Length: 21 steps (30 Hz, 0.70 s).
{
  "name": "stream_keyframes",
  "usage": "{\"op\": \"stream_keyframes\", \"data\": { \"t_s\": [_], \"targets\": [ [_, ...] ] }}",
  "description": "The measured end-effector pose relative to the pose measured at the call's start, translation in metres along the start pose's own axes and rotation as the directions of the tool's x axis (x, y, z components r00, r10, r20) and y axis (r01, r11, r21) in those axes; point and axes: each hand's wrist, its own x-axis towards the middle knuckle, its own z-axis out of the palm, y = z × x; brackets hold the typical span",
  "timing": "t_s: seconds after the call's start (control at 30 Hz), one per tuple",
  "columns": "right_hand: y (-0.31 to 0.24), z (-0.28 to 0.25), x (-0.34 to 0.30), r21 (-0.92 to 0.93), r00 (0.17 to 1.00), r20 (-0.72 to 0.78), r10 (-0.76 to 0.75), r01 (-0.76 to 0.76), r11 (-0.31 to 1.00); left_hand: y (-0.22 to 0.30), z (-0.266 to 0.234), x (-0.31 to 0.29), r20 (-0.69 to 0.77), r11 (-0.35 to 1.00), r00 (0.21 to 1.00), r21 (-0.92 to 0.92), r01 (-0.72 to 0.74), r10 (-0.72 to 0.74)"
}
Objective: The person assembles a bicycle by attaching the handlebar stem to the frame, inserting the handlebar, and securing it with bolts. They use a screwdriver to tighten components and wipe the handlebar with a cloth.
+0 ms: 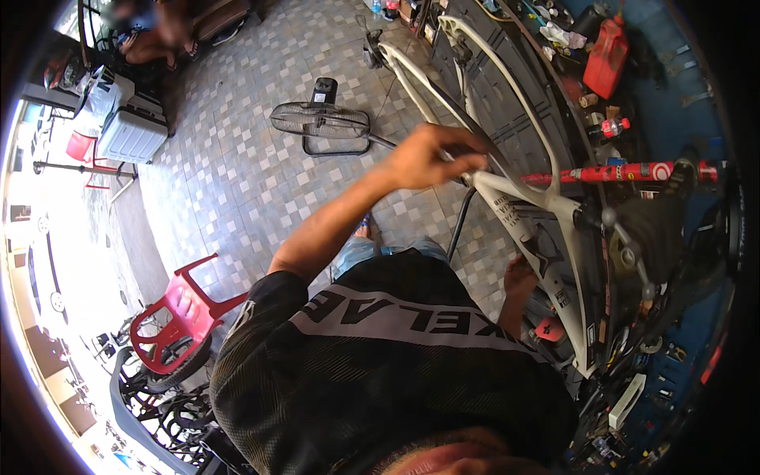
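Observation:
A pale cream bicycle frame [518, 222] without wheels hangs on my right, by a red repair-stand bar [633, 172]. My left hand [435, 157] reaches across to the joint of its tubes. Thumb and forefinger curl toward each other there, and I cannot make out what lies between them. A dark tube passes close by the fingers. Lower down, my right hand [520, 279] is beside the frame's thick tube, partly hidden, and its fingers do not show clearly. A metal crank-like arm [629, 255] sits to the right of the frame.
A black fan [321, 120] stands on the tiled floor [229, 142] ahead. At left are a red plastic chair [186, 309], bicycle parts and a grey case [133, 134]. A cluttered bench with a red jerrycan [606, 57] lies right. Another person [154, 32] sits far left.

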Motion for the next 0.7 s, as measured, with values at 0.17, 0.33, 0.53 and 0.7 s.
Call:
{"op": "stream_keyframes", "data": {
  "t_s": [0.17, 0.33, 0.53, 0.7],
  "targets": [
    [0.018, 0.033, 0.020, 0.152, 0.948, -0.181, -0.262, 0.290, 0.945, -0.151, -0.144, -0.035, -0.498, 0.873, 0.858, 0.357, 0.333, -0.123],
    [0.015, 0.038, 0.037, 0.202, 0.955, -0.164, -0.246, 0.276, 0.940, -0.279, -0.219, -0.157, -0.749, 0.758, 0.535, 0.068, 0.648, -0.391],
    [0.024, 0.077, 0.018, 0.297, 0.944, -0.233, -0.234, 0.299, 0.907, -0.306, -0.193, -0.242, -0.701, 0.532, 0.294, -0.142, 0.835, -0.649],
    [0.023, 0.069, 0.023, 0.267, 0.943, -0.189, -0.276, 0.319, 0.909, -0.291, -0.179, -0.221, -0.639, 0.600, 0.326, -0.271, 0.752, -0.697]
  ]
}}
